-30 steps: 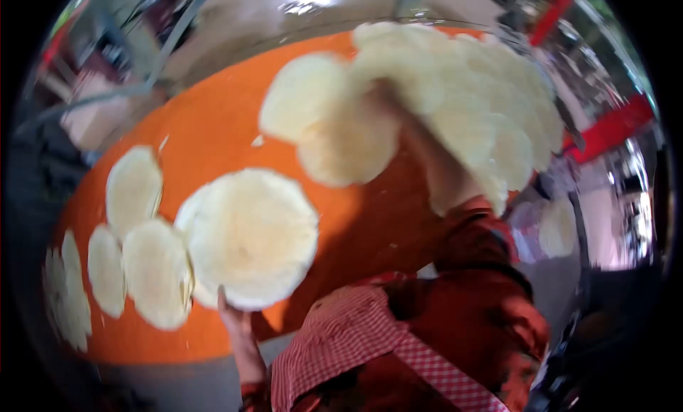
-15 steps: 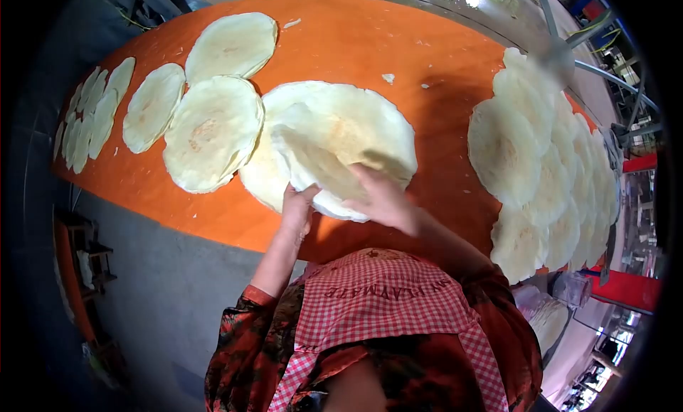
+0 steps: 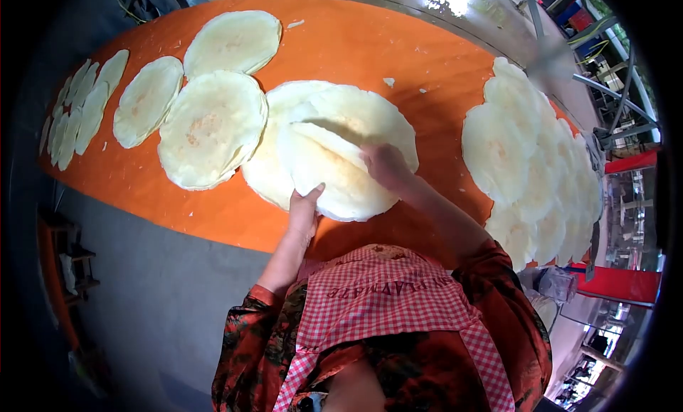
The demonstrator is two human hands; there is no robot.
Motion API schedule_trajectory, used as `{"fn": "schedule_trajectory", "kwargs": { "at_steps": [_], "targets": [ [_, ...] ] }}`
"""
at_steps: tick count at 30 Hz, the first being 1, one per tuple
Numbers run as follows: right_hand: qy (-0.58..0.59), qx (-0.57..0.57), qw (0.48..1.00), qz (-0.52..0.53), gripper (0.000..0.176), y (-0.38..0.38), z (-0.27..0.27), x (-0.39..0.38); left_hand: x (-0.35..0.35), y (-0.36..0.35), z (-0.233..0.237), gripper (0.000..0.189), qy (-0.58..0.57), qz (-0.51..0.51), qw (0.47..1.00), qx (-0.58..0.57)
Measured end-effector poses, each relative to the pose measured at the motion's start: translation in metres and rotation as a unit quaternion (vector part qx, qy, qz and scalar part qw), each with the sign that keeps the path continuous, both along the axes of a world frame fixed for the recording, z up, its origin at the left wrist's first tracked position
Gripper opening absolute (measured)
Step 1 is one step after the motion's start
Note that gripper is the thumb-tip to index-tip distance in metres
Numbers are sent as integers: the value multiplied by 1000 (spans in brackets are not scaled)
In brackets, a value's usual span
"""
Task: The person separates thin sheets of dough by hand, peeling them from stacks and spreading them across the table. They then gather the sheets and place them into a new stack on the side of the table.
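Round pale flatbreads lie in overlapping piles on an orange table. In the middle, the near flatbread (image 3: 341, 188) is partly raised, its far edge lifted off the flatbread beneath (image 3: 363, 113). My left hand (image 3: 306, 206) pinches the near left rim of this pile, thumb on top. My right hand (image 3: 388, 169) has its fingers curled closed at the lifted far edge on the right. Its fingertips are hidden.
The orange table (image 3: 398, 42) bears more flatbread stacks at left (image 3: 212, 131) and a broad overlapping spread at right (image 3: 498, 152). Small scraps lie at the back. Metal poles and a red panel (image 3: 619, 284) stand to the right.
The raised flatbread has opened out toward me, showing more of its surface. My right hand has moved up and right, and its fingers have curled closed. My left hand remains at the near rim.
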State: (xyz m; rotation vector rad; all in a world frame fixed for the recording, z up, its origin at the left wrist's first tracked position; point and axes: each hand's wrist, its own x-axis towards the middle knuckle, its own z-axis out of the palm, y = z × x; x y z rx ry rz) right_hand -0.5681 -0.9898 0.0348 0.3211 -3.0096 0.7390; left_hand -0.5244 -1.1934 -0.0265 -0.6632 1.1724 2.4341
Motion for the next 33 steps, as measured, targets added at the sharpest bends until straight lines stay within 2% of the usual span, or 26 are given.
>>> {"fn": "schedule_trajectory", "kwargs": {
  "at_steps": [1, 4, 5, 6, 7, 8, 9, 10, 12, 14, 15, 16, 17, 18, 19, 20, 21, 23, 24, 25, 26, 27, 28, 30, 32, 33],
  "targets": [
    [55, -23, 998, 3, 18, -2, -15, 2, 1, 3, -6, 41, 5, 11, 1000, -24],
    [106, 124, 986, 15, 18, 34, -31, -35, -1, -5, -25, 40, -55, 36, 994, -90],
    [-30, 72, 996, 52, 19, 92, -41, -72, -1, -10, -27, 39, -49, 52, 994, -87],
    [-50, -30, 997, 51, 19, 149, -39, -103, -1, -17, -36, 40, -41, 57, 994, -82],
    [-91, -289, 947, -108, 16, 230, -69, -138, -1, -25, -33, 40, -36, 54, 994, -88],
    [-73, -253, 958, -112, 16, 222, 23, -122, -1, -32, -30, 41, -29, 51, 994, -92],
    [-24, -111, 979, -169, 16, 231, 62, -119, -1, -41, -34, 42, -23, 42, 994, -102],
    [24, 33, 973, -228, 17, 247, 86, -118, -2, -46, -38, 43, -16, 31, 993, -111],
    [122, 149, 965, -178, 15, 276, 95, -126, -1, -46, -28, 43, -55, 20, 987, -152],
    [82, 213, 962, -151, 19, 255, 107, -131, 0, -50, -53, 43, -48, 15, 981, -186],
    [52, 162, 984, -53, 18, 234, 120, -125, 1, -54, -68, 44, -50, 16, 980, -193],
    [206, 107, 971, 60, 14, 225, 100, -122, -1, -56, -80, 44, -46, 15, 978, -201],
    [203, 126, 969, -53, 12, 221, 71, -139, 1, -49, -66, 44, -33, 37, 985, -166],
    [36, 199, 977, -74, 16, 195, 105, -132, 4, -41, -36, 46, -19, 21, 989, -143],
    [31, 154, 983, -95, 16, 212, 110, -146, 7, -43, -37, 50, 14, 22, 994, -106],
    [23, 106, 988, -108, 18, 232, 107, -163, 12, -36, -11, 53, 20, -5, 996, -91],
    [11, 54, 992, -115, 21, 250, 104, -177, 13, -56, -46, 55, 20, -32, 998, -48],
    [13, -46, 989, -142, 31, 299, 126, -190, 21, -40, -2, 58, 24, -29, 999, 34],
    [38, -140, 980, -133, 32, 340, 124, -197, 25, -33, 14, 61, 24, -24, 997, 75],
    [60, -227, 964, -125, 34, 378, 119, -199, 28, -34, 7, 68, 49, -34, 995, 86],
    [84, -268, 948, -148, 36, 410, 113, -199, 32, -35, 4, 68, 44, -23, 994, 96],
    [104, -243, 937, -228, 31, 432, 107, -197, 34, -34, 1, 68, 39, -12, 993, 108],
    [124, -213, 920, -305, 28, 452, 102, -196, 36, -31, -2, 69, 35, 1, 992, 121],
    [198, -240, 865, -393, 27, 503, 47, -200, 34, -22, 1, 67, 40, 0, 996, 82],
    [91, -374, 771, -507, 21, 517, 6, -181, 33, -18, 3, 65, 31, 5, 998, 51],
    [10, -405, 747, -528, 18, 528, -23, -168, 32, -19, 1, 64, 21, 12, 999, 41]
  ]
}}
